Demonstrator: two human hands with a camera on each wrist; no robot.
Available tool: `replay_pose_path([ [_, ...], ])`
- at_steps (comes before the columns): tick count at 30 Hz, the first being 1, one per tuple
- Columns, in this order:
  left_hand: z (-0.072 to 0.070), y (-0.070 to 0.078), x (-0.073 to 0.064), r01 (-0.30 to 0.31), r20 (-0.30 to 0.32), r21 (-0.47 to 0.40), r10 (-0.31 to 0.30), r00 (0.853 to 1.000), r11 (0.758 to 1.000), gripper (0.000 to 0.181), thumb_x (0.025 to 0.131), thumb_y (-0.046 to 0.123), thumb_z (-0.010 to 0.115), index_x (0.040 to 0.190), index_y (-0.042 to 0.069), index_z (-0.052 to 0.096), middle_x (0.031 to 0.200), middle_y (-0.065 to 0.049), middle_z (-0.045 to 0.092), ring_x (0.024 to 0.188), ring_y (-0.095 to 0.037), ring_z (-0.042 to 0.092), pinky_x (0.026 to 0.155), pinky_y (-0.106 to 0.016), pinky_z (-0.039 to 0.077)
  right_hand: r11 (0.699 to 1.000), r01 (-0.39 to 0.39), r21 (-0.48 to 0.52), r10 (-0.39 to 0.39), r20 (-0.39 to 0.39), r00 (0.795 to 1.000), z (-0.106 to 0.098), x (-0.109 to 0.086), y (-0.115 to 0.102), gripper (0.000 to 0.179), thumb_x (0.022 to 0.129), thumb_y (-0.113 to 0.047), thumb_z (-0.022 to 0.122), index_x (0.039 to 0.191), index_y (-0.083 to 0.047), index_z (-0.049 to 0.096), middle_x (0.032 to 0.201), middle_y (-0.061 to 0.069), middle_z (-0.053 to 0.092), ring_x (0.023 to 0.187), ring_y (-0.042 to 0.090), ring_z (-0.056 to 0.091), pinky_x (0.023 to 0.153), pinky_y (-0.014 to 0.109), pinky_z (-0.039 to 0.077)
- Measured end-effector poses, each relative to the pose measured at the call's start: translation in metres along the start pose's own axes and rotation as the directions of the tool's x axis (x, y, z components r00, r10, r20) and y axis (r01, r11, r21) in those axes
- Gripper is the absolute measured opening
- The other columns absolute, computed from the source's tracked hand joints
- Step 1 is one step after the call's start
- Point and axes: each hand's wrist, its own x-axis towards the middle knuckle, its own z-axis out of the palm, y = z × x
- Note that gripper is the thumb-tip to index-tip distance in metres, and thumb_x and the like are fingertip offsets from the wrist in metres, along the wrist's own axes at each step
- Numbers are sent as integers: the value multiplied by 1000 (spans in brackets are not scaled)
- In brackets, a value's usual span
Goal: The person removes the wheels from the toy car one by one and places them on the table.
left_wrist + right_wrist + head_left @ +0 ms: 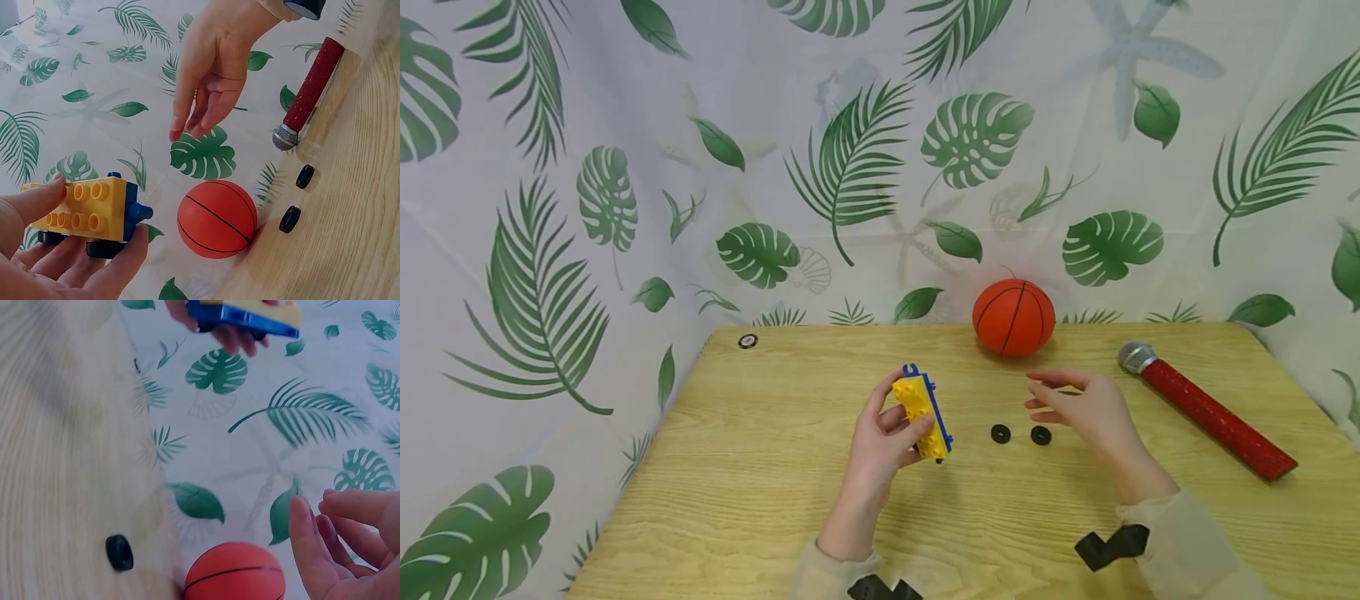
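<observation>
Held in the left hand point(878, 443), the yellow-and-blue toy car point(917, 402) sits at about 9 o'clock from two loose black wheels point(1000, 433); it is judged light, stiff, smooth plastic, best held along its long sides, away from the blue end hook point(911, 369). The left thumb presses the studded yellow face, the other fingers supporting the wheeled underside. The right hand point(1097, 408), at 2 o'clock from the wheels, shows fingers loosely bent, tips slightly apart, nothing visible between them.
</observation>
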Motion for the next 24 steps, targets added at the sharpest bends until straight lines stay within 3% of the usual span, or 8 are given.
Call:
replay_pose_path([
  [6, 2, 2, -2, -2, 8, -11, 2, 1000, 1000, 68, 91, 4, 70, 148, 29, 44, 130, -20, 63, 106, -26, 67, 82, -50, 59, 999, 49, -1, -49, 2, 999, 9, -12, -18, 48, 97, -17, 65, 137, 6, 54, 107, 0, 66, 84, 4, 71, 77, 29, 60],
  [11, 5, 3, -2, -4, 3, 34, 4, 1000, 999, 67, 89, 3, 71, 145, 33, 49, 124, -18, 67, 105, -25, 67, 81, -48, 60, 994, 108, 13, -108, 12, 994, 18, -21, -28, 46, 96, -16, 66, 134, 8, 55, 104, 0, 66, 84, 5, 71, 76, 30, 61],
  [15, 8, 2, -2, -2, -3, 78, 2, 1000, 997, 67, 88, 3, 73, 143, 34, 51, 118, -15, 69, 104, -24, 67, 80, -46, 60, 988, 151, -19, -151, 22, 988, 26, -26, -33, 42, 96, -14, 66, 131, 6, 58, 106, 11, 65, 84, 6, 72, 76, 31, 61],
  [19, 11, 3, -2, -7, 2, 108, 7, 1000, 994, 69, 87, 4, 75, 143, 34, 51, 117, -13, 70, 103, -22, 67, 81, -43, 60, 986, 162, -40, -160, 35, 986, 34, -30, -37, 39, 95, -14, 66, 131, 2, 60, 107, 15, 66, 84, 7, 72, 76, 30, 61],
  [24, 13, 3, -2, -20, 7, 146, 19, 1000, 989, 70, 85, 5, 77, 143, 34, 51, 118, -11, 71, 105, -22, 67, 82, -37, 60, 987, 161, 2, -161, 75, 984, 42, -32, -40, 43, 93, -14, 70, 132, 1, 60, 110, 16, 68, 87, 8, 72, 78, 30, 60],
])
